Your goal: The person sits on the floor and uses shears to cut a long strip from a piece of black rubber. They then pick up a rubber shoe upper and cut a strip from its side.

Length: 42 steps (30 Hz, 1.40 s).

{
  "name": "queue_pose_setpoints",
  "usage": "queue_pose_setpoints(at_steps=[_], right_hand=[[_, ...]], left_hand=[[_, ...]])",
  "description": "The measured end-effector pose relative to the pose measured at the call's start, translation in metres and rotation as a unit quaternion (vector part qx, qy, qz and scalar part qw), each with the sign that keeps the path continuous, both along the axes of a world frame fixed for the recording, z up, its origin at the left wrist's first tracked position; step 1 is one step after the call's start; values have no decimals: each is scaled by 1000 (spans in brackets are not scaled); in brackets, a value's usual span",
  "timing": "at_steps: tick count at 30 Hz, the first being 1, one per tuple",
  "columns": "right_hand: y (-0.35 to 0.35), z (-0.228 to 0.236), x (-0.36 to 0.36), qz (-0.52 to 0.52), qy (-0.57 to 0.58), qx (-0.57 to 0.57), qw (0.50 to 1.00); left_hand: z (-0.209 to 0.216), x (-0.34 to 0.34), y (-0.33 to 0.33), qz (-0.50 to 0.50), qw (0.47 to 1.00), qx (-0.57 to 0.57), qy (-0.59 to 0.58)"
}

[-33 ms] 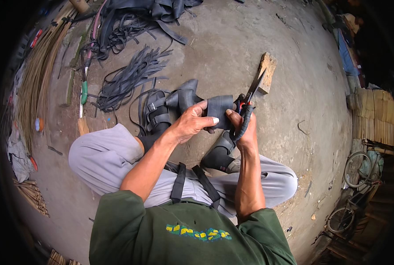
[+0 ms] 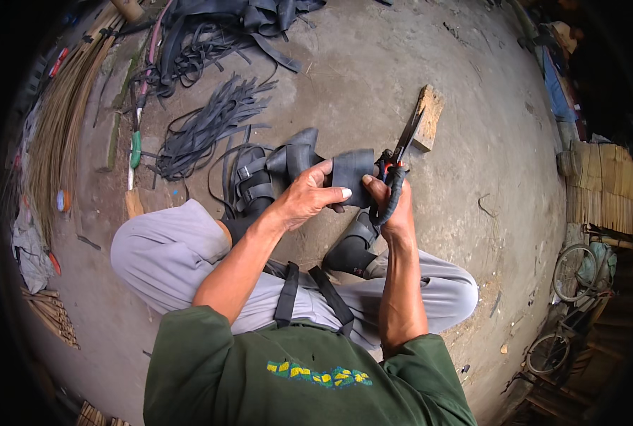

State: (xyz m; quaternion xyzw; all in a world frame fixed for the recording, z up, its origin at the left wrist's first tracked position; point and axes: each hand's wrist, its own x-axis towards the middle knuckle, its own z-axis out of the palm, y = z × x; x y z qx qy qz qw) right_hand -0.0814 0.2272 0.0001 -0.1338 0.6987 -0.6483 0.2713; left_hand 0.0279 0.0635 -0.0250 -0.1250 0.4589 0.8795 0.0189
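Note:
A wide, dark grey strip of rubber (image 2: 352, 169) is stretched between my two hands above my lap. My left hand (image 2: 304, 200) pinches its left part, thumb on top and fingers beneath. More of the rubber (image 2: 296, 157) spreads out beyond that hand, near a strapped black sandal (image 2: 254, 181). In my right hand (image 2: 397, 209) is a pair of scissors (image 2: 404, 147) with black-wrapped handles, its blades pointing away from me. My right thumb also presses the strip's right edge. The fingers under the rubber are partly hidden.
Cut rubber strips (image 2: 217, 128) lie in a pile ahead to the left, with larger rubber sheets (image 2: 260, 18) behind. A wooden block (image 2: 429, 119) rests on the floor beyond the scissors. Long thin sticks (image 2: 75, 121) stand at left; a bicycle (image 2: 574, 273) is at right.
The scissors' blades have moved slightly and appear closer together. My hands and the rubber strip stay almost where they were.

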Motion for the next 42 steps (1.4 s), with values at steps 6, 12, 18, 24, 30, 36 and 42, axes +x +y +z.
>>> queue_pose_setpoints(at_steps=[6, 12, 18, 24, 30, 36, 42], right_hand=[[3, 9, 7, 42, -1, 93, 995], [19, -5, 40, 163, -28, 245, 955], [16, -16, 42, 202, 13, 249, 947], [14, -15, 46, 187, 17, 252, 949], [10, -15, 42, 136, -79, 195, 968], [12, -11, 41, 165, -57, 214, 961], [11, -18, 41, 206, 68, 250, 944]], left_hand=[[7, -9, -24, 165, 986, -5, 17], [4, -10, -49, 231, 973, -6, 22], [-4, -9, -45, 231, 972, -2, 35], [-10, -9, -44, 207, 978, 6, 26], [-12, -5, -41, 130, 991, -16, -15], [-10, -6, -39, 147, 989, -4, -5], [-10, -5, -34, 161, 987, 2, -19]])
